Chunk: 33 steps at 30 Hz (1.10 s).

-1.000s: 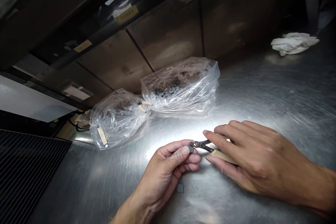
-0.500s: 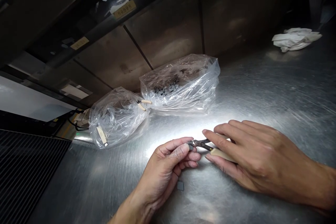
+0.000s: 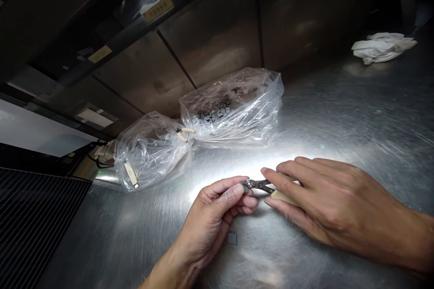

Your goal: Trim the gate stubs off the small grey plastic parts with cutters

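My left hand [image 3: 217, 212] pinches a small dark grey part [image 3: 245, 185] between thumb and forefinger. Cream-handled nippers [image 3: 281, 196] are gripped in my right hand [image 3: 332, 203], their metal jaws against the part at my left fingertips. A small grey square piece [image 3: 232, 238] lies on the metal table just right of my left wrist. How far the jaws are closed on the part is too small to tell.
Behind my hands stands a clear plastic bag [image 3: 237, 126] with many grey pieces. Left of it, another clear bag [image 3: 152, 158] has a cream-coloured tool [image 3: 130, 174] and a second pair of nippers [image 3: 185, 134] at it. A white cloth [image 3: 383, 48] lies far right.
The view has shifted very slightly. Both hands, the nippers and the held part keep nearly the same pose.
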Each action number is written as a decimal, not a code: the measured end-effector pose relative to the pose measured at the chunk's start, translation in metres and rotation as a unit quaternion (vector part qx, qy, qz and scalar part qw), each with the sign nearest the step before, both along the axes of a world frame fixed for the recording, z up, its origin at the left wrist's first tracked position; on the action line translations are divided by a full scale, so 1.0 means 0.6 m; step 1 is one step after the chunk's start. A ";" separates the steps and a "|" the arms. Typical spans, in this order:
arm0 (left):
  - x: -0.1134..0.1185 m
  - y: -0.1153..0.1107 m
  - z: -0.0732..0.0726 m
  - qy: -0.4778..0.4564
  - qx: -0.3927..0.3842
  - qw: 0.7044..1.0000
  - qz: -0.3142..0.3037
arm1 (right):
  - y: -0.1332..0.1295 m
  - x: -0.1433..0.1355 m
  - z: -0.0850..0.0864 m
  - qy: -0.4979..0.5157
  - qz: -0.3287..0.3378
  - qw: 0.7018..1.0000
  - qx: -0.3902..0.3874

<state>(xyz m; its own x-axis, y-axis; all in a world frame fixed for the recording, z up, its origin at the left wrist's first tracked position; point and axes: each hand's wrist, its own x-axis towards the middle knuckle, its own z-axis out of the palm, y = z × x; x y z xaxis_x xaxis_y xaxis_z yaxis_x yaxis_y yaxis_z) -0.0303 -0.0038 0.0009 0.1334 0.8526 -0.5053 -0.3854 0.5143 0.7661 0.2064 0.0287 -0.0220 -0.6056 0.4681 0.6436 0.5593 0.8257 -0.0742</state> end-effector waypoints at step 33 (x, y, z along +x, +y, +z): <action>0.006 -0.004 0.008 -0.008 0.005 0.999 0.039 | 0.015 0.010 -0.003 0.005 -0.034 0.999 0.016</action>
<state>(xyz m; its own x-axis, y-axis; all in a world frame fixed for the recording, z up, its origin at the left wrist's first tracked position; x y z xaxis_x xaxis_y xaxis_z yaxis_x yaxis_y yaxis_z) -0.0264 -0.0060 0.0057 0.0733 0.8653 -0.4959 -0.4362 0.4750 0.7643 0.2127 0.0380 -0.0236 -0.5673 0.4867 0.6644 0.6133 0.7880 -0.0536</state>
